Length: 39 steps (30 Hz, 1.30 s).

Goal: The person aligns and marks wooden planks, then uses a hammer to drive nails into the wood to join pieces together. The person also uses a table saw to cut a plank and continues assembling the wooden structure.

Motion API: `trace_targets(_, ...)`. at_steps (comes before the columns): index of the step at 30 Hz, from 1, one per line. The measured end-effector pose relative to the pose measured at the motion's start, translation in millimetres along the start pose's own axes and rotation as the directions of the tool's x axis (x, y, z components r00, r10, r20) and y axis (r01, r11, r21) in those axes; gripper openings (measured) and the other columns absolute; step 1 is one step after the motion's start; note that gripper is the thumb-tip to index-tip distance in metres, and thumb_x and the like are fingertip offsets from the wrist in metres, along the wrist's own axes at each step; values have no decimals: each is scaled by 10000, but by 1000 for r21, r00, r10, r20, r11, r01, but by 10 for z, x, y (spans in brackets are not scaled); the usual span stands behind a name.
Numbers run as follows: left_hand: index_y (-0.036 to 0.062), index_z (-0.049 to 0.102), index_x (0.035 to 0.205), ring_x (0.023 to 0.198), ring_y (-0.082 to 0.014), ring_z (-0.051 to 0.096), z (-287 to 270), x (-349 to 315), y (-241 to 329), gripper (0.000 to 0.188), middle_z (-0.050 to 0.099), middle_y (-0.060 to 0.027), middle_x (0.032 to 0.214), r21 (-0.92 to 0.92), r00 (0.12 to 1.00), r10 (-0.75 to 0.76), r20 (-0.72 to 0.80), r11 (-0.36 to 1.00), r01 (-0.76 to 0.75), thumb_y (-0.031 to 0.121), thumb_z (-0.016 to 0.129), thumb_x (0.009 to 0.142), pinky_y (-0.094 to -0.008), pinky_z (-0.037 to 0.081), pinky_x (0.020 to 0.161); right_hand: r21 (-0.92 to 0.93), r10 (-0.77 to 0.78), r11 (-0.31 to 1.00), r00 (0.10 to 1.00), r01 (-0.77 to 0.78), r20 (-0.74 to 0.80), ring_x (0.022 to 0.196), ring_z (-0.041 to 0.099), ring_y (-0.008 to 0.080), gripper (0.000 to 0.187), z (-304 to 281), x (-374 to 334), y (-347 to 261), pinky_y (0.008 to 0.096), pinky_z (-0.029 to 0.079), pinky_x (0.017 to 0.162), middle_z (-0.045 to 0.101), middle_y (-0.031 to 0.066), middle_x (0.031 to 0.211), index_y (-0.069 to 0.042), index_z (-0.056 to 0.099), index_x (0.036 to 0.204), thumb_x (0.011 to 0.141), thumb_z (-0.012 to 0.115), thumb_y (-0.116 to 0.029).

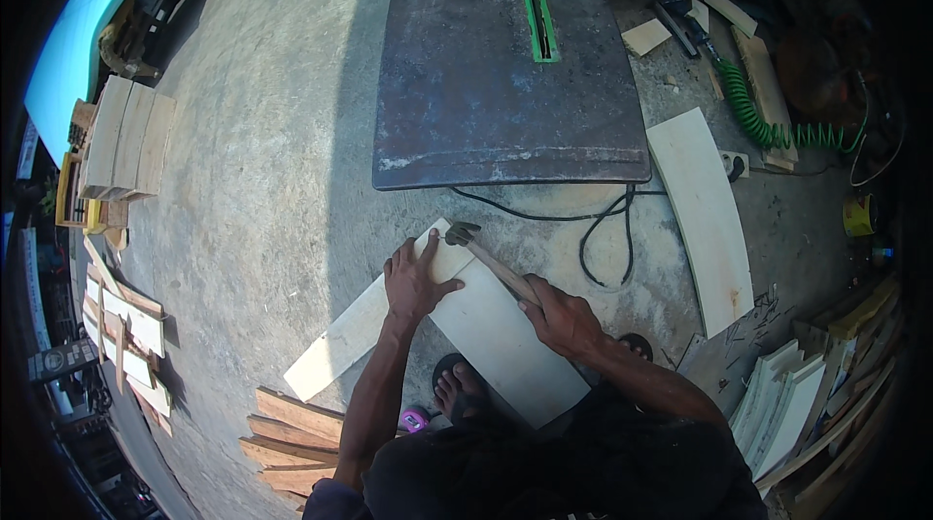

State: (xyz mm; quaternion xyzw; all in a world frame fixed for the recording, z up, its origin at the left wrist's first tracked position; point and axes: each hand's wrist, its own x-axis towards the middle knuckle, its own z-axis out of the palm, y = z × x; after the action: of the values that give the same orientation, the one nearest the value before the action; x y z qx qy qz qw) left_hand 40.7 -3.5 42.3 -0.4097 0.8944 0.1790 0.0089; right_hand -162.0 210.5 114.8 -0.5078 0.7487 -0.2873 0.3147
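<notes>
Two pale wooden boards meet at a corner in front of me, the left board running down to the left and the right board running down to the right. My left hand lies on the left board near the joint, thumb and fingers spread. In my right hand is the wooden handle of a claw hammer. Its metal head is over the joined end, close to my left fingertips. Whether a nail stands under it is too small to tell.
Ahead is a dark metal tabletop with a green-edged slot; a black cable loops below it. A long pale board and a green coiled hose lie right. Wood stacks stand left; brown planks lie near my left forearm.
</notes>
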Motion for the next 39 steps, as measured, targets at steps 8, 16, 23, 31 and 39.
trace_targets(8,221,548,1512,1335,-384,512,13,-11,-23,1057,523,-198,1458,-29,1000,5,-20,1000,-6,585,929,595,-535,377,1101,-258,21,966,988,19,151,754,733,429,436,-22,270,-226,503,595,591,710,272,956,-19,496,1364,1030,607,-276)
trace_targets(16,222,524,1539,1370,-361,486,5,-11,-29,1093,524,-183,1458,-24,999,-29,22,999,29,589,930,593,-534,352,1123,-176,-111,977,990,125,82,710,713,469,423,-92,325,-384,532,585,590,700,295,923,-17,454,1367,1058,550,-289)
trace_targets(23,269,440,1597,1370,-364,482,-1,-16,-34,1173,506,-185,1476,-43,997,-45,58,998,48,612,924,585,-543,345,1124,-217,-83,971,992,102,95,750,717,469,350,-3,314,-249,569,574,624,697,296,879,-19,457,1286,1065,531,-281)
trace_targets(31,215,434,1585,1418,-387,458,17,-1,-253,1089,517,-183,1494,-203,1000,7,22,979,-2,598,883,669,-560,332,1150,-154,131,982,981,-109,142,779,702,513,361,-2,202,-281,565,560,687,703,328,907,-12,459,1291,1069,529,-287)
trace_targets(39,102,515,1489,1301,-393,547,77,91,-358,882,613,-159,1359,-287,969,-176,171,933,220,504,851,778,-542,393,1103,6,-376,924,912,382,-166,754,743,424,365,-233,253,-666,456,598,592,706,303,875,44,539,1274,1016,638,-194)
